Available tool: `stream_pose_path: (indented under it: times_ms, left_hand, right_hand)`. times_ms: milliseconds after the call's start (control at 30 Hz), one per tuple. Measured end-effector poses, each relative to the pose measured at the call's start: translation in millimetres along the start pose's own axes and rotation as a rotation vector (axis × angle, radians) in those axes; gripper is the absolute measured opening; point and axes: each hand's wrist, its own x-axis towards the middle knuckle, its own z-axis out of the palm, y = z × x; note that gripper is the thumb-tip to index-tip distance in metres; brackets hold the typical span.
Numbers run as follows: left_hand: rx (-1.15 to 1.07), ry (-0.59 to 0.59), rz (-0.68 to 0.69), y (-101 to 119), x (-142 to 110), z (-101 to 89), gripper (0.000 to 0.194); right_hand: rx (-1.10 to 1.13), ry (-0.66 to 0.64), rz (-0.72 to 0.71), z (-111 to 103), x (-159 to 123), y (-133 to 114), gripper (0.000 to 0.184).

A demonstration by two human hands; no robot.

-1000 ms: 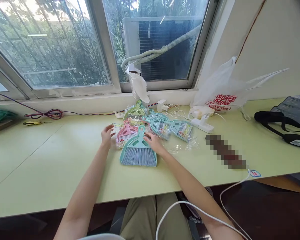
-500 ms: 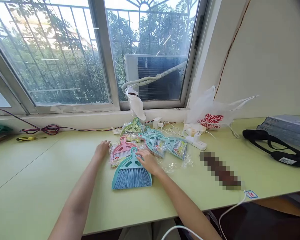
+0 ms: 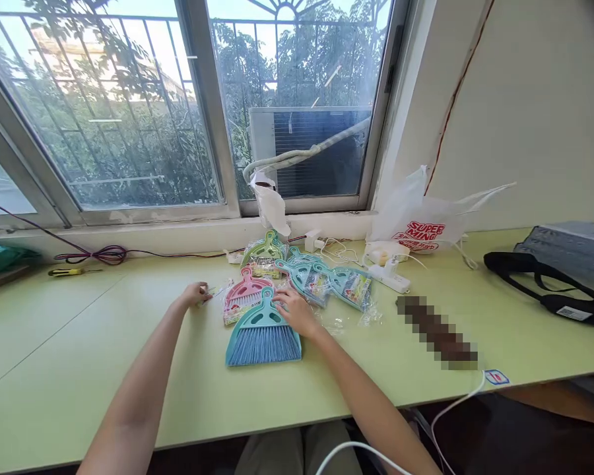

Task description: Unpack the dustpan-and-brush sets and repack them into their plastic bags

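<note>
A teal mini broom and dustpan set lies unwrapped on the pale green table, bristles toward me. My right hand rests on its right side near the handle, fingers curled against it. My left hand sits left of a pink set in clear wrap, fingers pinched on a small piece of clear packaging. Behind lie a green wrapped set and two teal wrapped sets.
A white power strip with cords and a white plastic bag stand at the back right. A black strap and grey bag lie far right. A screwdriver and coiled wire sit far left by the window sill.
The view has tilted up since a second ago. My left hand closed from open fingers onto the bit of packaging left of the pink set. My right hand stays on the teal broom.
</note>
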Motion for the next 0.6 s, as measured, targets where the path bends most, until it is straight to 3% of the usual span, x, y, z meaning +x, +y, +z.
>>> stream_pose_path:
  times_ms: [233, 467, 533, 600]
  left_hand:
    - [-0.001, -0.048, 0.026, -9, -24, -22.2, 0.030]
    - [-0.061, 0.002, -0.005, -4, -30, -31.7, 0.028]
    - [-0.244, 0.132, -0.057, 11, -32, -31.2, 0.032]
    - [-0.648, 0.280, -0.114, 38, -41, -23.5, 0.044]
  right_hand:
    - [-0.010, 0.015, -0.006, 0, 0, 1, 0.024]
    - [-0.036, 0.034, 0.024, -5, -3, -3, 0.026]
    - [-0.029, 0.065, 0.016, -8, -2, -5, 0.026]
    - [0.022, 0.084, -0.010, -8, -2, -7, 0.025]
